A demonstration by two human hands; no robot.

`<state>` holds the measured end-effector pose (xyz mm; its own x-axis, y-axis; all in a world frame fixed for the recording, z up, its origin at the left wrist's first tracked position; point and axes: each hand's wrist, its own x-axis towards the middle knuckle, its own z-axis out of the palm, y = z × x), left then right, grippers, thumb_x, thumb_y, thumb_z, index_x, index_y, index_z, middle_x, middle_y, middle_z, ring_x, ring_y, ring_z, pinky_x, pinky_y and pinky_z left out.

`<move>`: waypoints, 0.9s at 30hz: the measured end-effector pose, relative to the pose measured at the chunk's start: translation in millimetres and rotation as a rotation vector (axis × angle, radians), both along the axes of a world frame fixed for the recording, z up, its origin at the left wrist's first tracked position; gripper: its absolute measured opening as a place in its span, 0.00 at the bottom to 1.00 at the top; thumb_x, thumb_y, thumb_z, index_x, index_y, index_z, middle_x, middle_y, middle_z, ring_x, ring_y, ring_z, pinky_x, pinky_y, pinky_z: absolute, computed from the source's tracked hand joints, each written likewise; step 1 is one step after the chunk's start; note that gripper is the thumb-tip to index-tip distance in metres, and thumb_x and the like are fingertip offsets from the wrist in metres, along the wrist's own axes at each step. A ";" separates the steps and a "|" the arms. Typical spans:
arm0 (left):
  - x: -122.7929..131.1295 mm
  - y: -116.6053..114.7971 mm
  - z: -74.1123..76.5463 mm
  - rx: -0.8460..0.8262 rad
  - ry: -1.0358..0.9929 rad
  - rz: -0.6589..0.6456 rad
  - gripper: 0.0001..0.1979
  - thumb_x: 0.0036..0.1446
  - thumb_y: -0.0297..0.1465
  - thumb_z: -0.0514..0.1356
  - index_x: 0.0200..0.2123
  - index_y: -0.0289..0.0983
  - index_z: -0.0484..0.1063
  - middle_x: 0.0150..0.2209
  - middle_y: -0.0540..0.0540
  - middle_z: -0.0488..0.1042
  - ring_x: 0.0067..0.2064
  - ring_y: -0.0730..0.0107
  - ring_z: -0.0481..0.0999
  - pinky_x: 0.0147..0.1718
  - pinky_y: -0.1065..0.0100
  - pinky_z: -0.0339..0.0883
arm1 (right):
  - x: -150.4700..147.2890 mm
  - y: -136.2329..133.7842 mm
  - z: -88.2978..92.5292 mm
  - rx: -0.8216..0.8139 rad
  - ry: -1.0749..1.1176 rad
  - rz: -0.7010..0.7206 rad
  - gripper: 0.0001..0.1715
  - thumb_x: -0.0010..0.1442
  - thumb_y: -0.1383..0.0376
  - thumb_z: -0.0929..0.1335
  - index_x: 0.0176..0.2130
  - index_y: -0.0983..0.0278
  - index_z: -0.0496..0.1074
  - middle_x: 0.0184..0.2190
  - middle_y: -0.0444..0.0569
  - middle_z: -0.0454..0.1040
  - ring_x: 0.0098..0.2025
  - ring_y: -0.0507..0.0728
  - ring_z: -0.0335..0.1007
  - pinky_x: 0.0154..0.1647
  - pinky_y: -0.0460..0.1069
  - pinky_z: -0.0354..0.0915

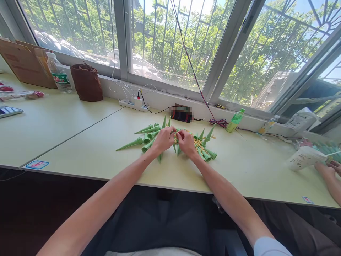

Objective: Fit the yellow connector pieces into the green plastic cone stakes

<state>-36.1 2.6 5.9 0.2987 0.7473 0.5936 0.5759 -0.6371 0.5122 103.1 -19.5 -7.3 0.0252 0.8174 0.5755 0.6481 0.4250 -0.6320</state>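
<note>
My left hand (165,138) and my right hand (185,141) meet over the table, fingertips pinched close together. Between them shows a small yellow plastic piece (175,137); my fingers hide most of it. A pointed green tip shows just below, and I cannot tell whether it is joined to the piece. Around my left hand lie several hollow green plastic spikes (130,144), some with ribbed collars. More green spikes (211,153) lie beside my right hand, next to a pile of small yellow plastic pieces (197,143) partly covered by that hand.
Behind the spikes stands a dark device (181,114). A power strip (133,104), a brown bag (86,82) and a water bottle (59,74) line the window side. A green bottle (235,121) stands right of centre. At far right, another person's hands (329,169) are near a white container (305,158).
</note>
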 end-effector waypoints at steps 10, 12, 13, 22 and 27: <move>0.0 0.8 -0.3 0.026 0.009 -0.018 0.12 0.59 0.25 0.51 0.39 0.35 0.74 0.38 0.42 0.77 0.39 0.63 0.74 0.41 0.64 0.66 | 0.9 1.0 -2.3 0.002 -0.018 -0.004 0.16 0.64 0.59 0.61 0.27 0.63 0.66 0.21 0.43 0.68 0.24 0.52 0.60 0.28 0.47 0.54; -0.1 0.2 0.1 0.023 0.016 -0.018 0.12 0.59 0.25 0.51 0.38 0.35 0.74 0.38 0.42 0.77 0.38 0.63 0.74 0.40 0.64 0.66 | 0.7 0.7 -2.0 -0.005 -0.024 -0.005 0.17 0.64 0.59 0.61 0.26 0.62 0.65 0.21 0.43 0.68 0.23 0.52 0.60 0.28 0.47 0.54; -0.2 -0.3 0.3 0.022 0.021 -0.018 0.12 0.59 0.25 0.51 0.38 0.35 0.74 0.37 0.43 0.76 0.38 0.63 0.74 0.40 0.65 0.66 | 0.6 0.5 -1.7 -0.010 -0.027 -0.006 0.18 0.64 0.59 0.61 0.25 0.62 0.64 0.20 0.43 0.67 0.23 0.52 0.60 0.28 0.47 0.53; 0.2 -3.2 2.7 0.011 0.017 -0.029 0.12 0.58 0.25 0.51 0.38 0.35 0.74 0.37 0.43 0.76 0.36 0.64 0.74 0.40 0.65 0.66 | -0.1 -0.2 0.0 -0.015 -0.016 -0.003 0.17 0.64 0.57 0.61 0.27 0.62 0.65 0.20 0.43 0.67 0.23 0.52 0.59 0.27 0.47 0.53; 0.6 -1.5 2.6 0.002 0.006 0.002 0.12 0.59 0.26 0.52 0.39 0.35 0.74 0.38 0.42 0.77 0.36 0.63 0.74 0.40 0.64 0.67 | -1.3 -2.9 1.1 -0.031 -0.006 0.012 0.13 0.63 0.57 0.62 0.32 0.62 0.68 0.20 0.43 0.68 0.22 0.53 0.60 0.27 0.47 0.54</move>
<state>-35.5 1.1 8.5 0.3007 0.7470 0.5929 0.5808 -0.6365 0.5074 101.8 -22.4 -6.2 0.0120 0.8351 0.5500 0.6473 0.4128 -0.6408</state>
